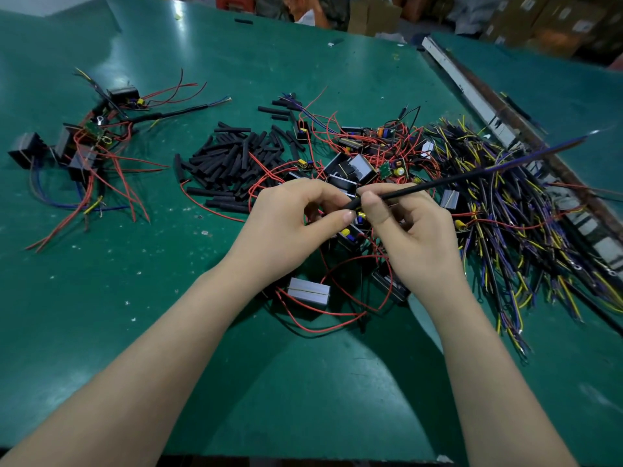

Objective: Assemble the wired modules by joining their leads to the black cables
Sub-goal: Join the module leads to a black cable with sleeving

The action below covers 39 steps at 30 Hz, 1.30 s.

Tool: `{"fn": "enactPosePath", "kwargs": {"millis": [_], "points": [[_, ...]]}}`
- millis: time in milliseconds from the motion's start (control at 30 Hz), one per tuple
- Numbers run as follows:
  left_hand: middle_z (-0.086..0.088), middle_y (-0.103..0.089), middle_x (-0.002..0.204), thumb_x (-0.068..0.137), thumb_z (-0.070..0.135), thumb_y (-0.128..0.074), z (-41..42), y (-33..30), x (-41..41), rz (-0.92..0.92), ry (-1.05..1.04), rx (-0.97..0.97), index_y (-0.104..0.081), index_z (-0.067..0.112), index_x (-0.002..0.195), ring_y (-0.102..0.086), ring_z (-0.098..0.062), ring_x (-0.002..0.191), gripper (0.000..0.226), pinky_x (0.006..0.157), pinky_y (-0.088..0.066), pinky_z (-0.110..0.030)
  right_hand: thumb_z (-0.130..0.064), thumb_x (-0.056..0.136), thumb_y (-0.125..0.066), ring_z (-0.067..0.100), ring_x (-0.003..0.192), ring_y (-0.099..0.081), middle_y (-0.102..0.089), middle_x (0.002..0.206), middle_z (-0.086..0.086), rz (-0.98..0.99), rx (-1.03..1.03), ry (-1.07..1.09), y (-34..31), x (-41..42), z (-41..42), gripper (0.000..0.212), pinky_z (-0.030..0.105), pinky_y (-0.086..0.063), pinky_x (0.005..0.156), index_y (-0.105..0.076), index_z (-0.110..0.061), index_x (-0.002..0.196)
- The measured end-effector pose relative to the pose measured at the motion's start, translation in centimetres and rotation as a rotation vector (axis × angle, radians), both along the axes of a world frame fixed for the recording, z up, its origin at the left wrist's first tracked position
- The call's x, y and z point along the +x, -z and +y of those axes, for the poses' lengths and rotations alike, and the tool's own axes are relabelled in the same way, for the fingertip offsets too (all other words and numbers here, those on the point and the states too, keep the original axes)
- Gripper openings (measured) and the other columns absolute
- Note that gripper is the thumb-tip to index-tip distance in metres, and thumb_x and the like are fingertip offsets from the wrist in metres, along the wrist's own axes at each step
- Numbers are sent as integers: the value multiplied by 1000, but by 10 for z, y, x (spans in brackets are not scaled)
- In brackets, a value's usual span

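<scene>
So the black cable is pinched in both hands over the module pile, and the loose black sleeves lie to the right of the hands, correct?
Not quite. The head view shows the sleeves to the left of the hands, not the right; the loose cables fill the right side. The rest stands: the left hand and right hand both pinch the black cable over the module pile.
</scene>
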State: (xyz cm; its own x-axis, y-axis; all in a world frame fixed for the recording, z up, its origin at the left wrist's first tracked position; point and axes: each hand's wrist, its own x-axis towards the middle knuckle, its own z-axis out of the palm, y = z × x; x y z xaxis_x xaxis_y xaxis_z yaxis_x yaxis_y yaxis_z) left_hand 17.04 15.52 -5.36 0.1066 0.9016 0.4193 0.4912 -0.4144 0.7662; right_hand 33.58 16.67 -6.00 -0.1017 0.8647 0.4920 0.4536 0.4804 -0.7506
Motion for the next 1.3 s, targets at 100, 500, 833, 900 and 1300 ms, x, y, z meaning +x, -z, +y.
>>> {"fn": "enactPosePath", "kwargs": {"millis": [100, 500, 833, 900, 1300], "points": [[17, -64, 81, 82, 20, -73, 0, 0, 0, -25, 10, -6, -67, 22, 91, -58, 0, 78, 11, 72, -41, -6, -37, 97, -52, 3, 64, -55, -61, 79, -13, 183, -93, 22, -3, -2, -1, 11, 18, -44, 65, -62, -36, 93], [17, -61, 77, 80, 18, -76, -1, 3, 2, 21, -5, 77, -70, 16, 90, -56, 4, 73, 12, 67, -34, -2, -44, 89, -55, -1, 54, -52, -54, 55, -10, 265, -222, -27, -5, -2, -3, 26, 10, -39, 54, -65, -19, 91], [14, -62, 80, 87, 38, -61, 6, 4, -6, -15, -90, 72, -67, 26, 91, -53, 4, 71, 15, 66, -36, -7, -21, 96, -59, 2, 48, -48, -59, 61, -16, 570, -227, 61, -10, 3, 2, 2, 11, -37, 47, -58, -21, 94], [16, -60, 73, 90, 42, -57, 10, 5, -13, -9, -125, 16, -66, 24, 85, -51, 7, 67, 20, 62, -34, -5, -18, 96, -58, 2, 46, -47, -60, 59, -15, 630, -259, 81, -10, 6, 4, 3, 11, -35, 45, -55, -19, 97], [4, -57, 97, 79, 26, -76, 9, 7, -18, 147, 33, 73, -69, 21, 89, -52, -1, 90, 13, 77, -31, -2, -20, 94, -61, 6, 48, -49, -64, 71, -7, 579, -247, 102, -10, 6, 2, 10, 13, -39, 52, -53, -23, 100]]}}
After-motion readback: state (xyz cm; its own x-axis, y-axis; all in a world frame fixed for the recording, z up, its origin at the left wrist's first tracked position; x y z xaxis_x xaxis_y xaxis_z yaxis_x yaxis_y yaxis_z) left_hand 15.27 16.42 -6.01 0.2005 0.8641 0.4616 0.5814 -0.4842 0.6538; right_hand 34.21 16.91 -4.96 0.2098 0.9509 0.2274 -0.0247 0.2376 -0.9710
